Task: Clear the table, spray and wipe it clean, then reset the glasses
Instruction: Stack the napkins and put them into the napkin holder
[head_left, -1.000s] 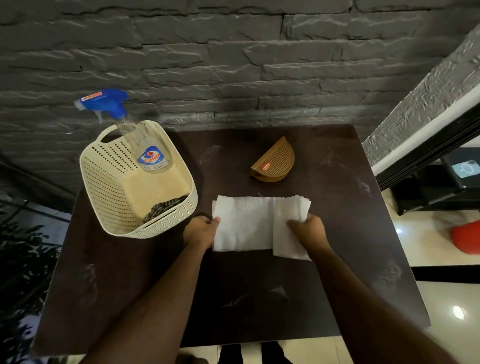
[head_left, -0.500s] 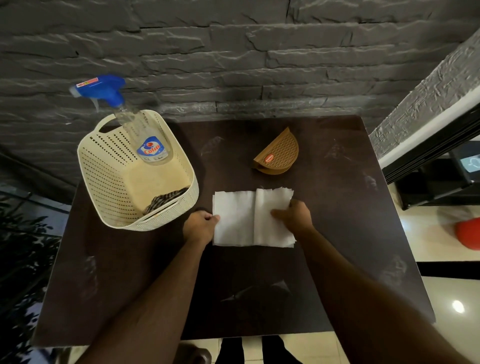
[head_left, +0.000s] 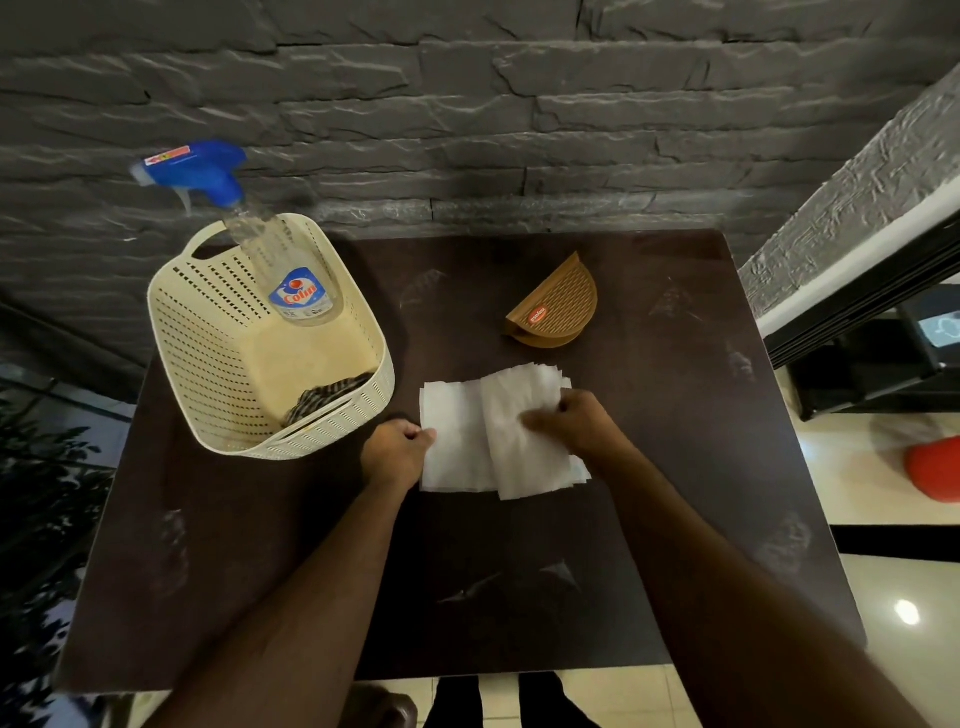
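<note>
Fingers of the left hand (head_left: 396, 453) are curled tight, its grip pinching the left edge of the stack of white napkins (head_left: 467, 436) that lies flat on the dark tabletop (head_left: 519, 597). The right hand (head_left: 582, 427) is likewise curled, its grip closed on the right part of the stack, which is folded over toward the left and overlaps the flat half. The napkins sit between the two hands, touching both.

Left of the left hand, and slightly farther from the person, stands a cream perforated basket (head_left: 208, 364) holding a spray bottle (head_left: 280, 260) with a blue trigger head, leaning against the far rim, and a striped cloth (head_left: 327, 395) at the near end. Beyond the right hand, apart from the napkins, lies a brown half-round napkin holder (head_left: 558, 306).
</note>
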